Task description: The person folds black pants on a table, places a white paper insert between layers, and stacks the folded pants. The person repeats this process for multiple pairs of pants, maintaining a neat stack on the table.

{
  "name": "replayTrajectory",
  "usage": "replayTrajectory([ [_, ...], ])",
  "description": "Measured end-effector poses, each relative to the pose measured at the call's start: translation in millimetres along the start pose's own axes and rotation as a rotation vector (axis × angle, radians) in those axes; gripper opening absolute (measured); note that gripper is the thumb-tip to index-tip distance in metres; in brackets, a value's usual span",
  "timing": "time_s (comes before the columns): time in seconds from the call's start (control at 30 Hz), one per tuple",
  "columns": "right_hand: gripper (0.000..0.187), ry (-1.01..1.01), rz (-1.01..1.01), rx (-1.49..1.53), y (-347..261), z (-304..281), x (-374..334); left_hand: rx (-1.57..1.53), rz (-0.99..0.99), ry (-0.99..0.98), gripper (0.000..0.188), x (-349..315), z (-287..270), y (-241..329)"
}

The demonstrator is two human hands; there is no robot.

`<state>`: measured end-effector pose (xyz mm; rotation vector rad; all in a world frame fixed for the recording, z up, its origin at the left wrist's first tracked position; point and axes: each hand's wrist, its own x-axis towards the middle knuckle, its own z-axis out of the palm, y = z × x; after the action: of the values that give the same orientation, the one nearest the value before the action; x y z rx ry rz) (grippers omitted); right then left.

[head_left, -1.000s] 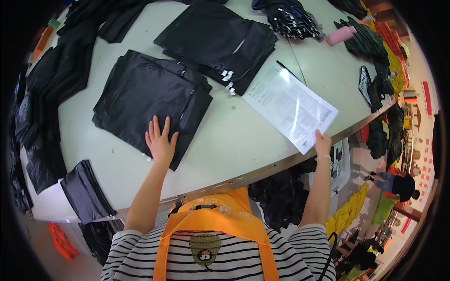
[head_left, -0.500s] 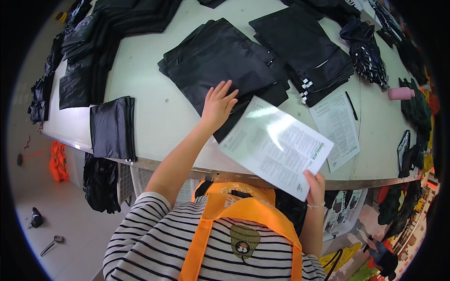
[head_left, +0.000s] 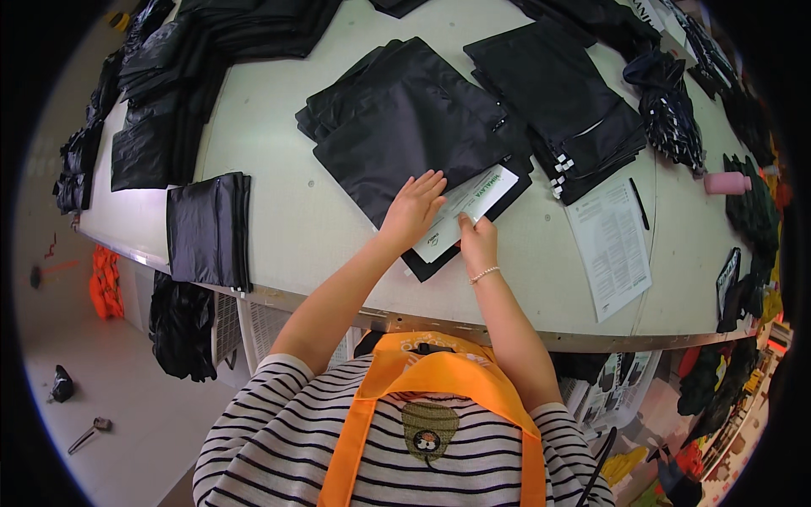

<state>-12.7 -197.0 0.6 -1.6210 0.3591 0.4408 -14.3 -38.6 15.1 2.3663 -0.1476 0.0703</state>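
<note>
A pile of black zippered fabric pouches [head_left: 405, 118] lies on the pale table in front of me. My left hand [head_left: 414, 209] rests with outstretched fingers on the near edge of the top pouch. A white printed sheet [head_left: 488, 188] sits partly between the top pouch and the black layer beneath it. Its near strip, with green lettering, still shows, while the far part is hidden under the fabric. My right hand [head_left: 479, 241] pinches the sheet's near edge, thumb on top.
Another pile of black pouches [head_left: 557, 93] with checkered tabs stands to the right. Near it lie a second printed sheet [head_left: 610, 249], a black pen [head_left: 639, 204] and a pink cylinder [head_left: 727, 183]. A folded black stack [head_left: 209, 230] sits at the table's left front edge.
My right hand has moved left and away from me, sliding the sheet under the top pouch's fabric. My left hand has shifted slightly right and nearer the pouch's edge.
</note>
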Motion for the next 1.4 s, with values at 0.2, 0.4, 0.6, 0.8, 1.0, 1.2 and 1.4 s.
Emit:
replayTrajectory([
  [0.2,0.017,0.156,-0.244,-0.067,16,-11,1,-0.056,-0.071,-0.008,0.038,3,5,-7],
  [0.4,0.025,0.229,-0.302,-0.456,-3,-20,7,0.053,-0.086,-0.027,0.037,9,12,-6],
  [0.6,0.079,0.216,-0.352,-0.564,-22,-9,-2,-0.036,-0.144,0.006,0.036,9,32,-14],
  [0.8,0.078,0.265,-0.285,-0.637,-19,-3,-5,-0.042,-0.143,0.009,0.036,9,34,-16],
  [1.0,0.054,0.557,-0.720,-1.116,-18,-3,-14,-0.019,-0.150,0.012,0.036,9,32,-15],
  [1.2,0.016,0.262,-0.215,0.008,0,-46,10,-0.026,-0.148,0.099,0.037,10,28,-16],
  [1.4,0.040,0.456,-0.188,0.597,25,-176,-26,-0.037,-0.214,0.132,0.036,14,32,-21],
])
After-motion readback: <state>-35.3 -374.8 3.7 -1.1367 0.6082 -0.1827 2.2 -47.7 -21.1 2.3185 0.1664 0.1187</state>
